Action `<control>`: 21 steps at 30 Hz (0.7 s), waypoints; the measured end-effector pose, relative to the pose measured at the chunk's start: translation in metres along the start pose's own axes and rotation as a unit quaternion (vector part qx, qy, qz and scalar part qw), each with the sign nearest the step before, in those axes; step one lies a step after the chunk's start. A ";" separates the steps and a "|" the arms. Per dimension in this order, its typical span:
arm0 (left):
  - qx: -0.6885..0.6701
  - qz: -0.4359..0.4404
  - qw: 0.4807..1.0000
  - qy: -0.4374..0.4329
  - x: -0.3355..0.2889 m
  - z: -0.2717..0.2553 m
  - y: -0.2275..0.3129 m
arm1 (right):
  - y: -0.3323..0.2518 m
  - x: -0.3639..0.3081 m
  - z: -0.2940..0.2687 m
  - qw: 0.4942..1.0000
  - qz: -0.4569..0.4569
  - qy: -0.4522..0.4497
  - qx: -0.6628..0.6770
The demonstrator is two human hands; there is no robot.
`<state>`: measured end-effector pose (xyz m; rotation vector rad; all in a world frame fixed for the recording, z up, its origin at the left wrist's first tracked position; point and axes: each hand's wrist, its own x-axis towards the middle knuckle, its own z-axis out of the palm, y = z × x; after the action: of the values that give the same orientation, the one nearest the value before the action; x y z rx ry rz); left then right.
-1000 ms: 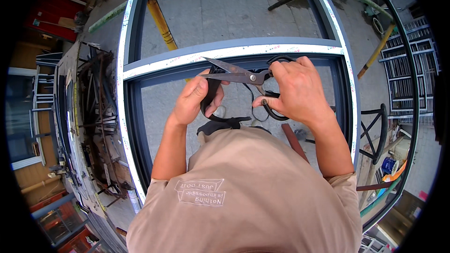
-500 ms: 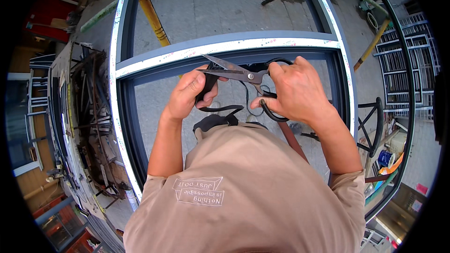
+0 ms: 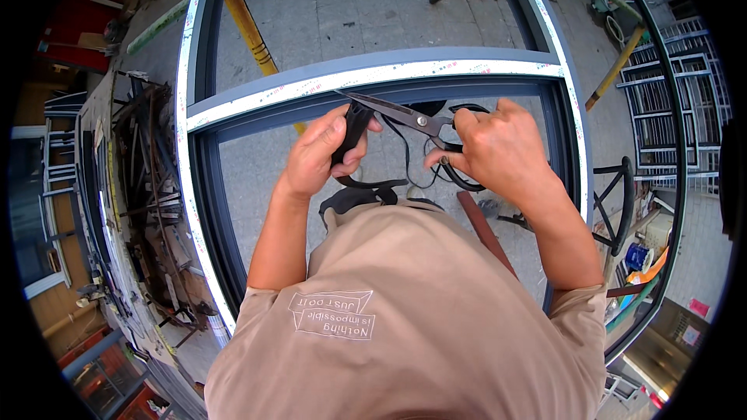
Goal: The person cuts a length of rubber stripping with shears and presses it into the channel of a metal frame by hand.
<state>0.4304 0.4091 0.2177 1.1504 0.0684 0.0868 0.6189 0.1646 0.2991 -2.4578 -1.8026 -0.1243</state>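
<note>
My left hand (image 3: 311,154) is closed around a doubled or folded black rubber strip (image 3: 355,132), which stands upright between thumb and fingers. A loose length of it trails down toward my shirt. In my right hand (image 3: 504,146) is a pair of scissors (image 3: 393,112), with thumb and fingers through the black handles. Its blades point left and lie nearly together at the top end of the strip; whether the rubber is between them I cannot tell. Both hands are above an opening of the dark window frame (image 3: 373,75), whose bars carry white printed film.
Yellow-and-green poles (image 3: 247,27) lie under the frame. Scrap metal lengths (image 3: 159,210) crowd the left side. On the right are stacked metal frames (image 3: 681,101), a black bracket (image 3: 618,206) and a blue spool (image 3: 640,257). A reddish bar (image 3: 486,233) shows beside my body.
The scissor blades have swung closer together at the top of the strip. My right hand has shifted slightly right, and its fingers have drawn the handles closer.
</note>
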 end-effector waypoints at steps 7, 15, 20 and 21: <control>-0.003 0.019 1.000 -0.015 0.004 0.001 -0.002 | 0.004 0.009 -0.012 0.997 0.033 0.056 0.037; 0.064 0.023 0.998 0.016 0.000 0.009 -0.003 | -0.004 0.004 -0.017 0.999 0.009 0.028 0.034; 0.083 0.037 0.996 0.017 0.000 0.012 -0.003 | -0.010 0.002 -0.026 0.999 0.025 -0.005 0.029; 0.086 0.038 0.995 0.019 0.000 0.013 -0.003 | -0.010 0.001 -0.026 0.999 0.025 -0.008 0.028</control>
<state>0.4315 0.3958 0.2207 1.3231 0.0666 0.1731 0.6094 0.1657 0.3257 -2.4694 -1.7238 -0.0498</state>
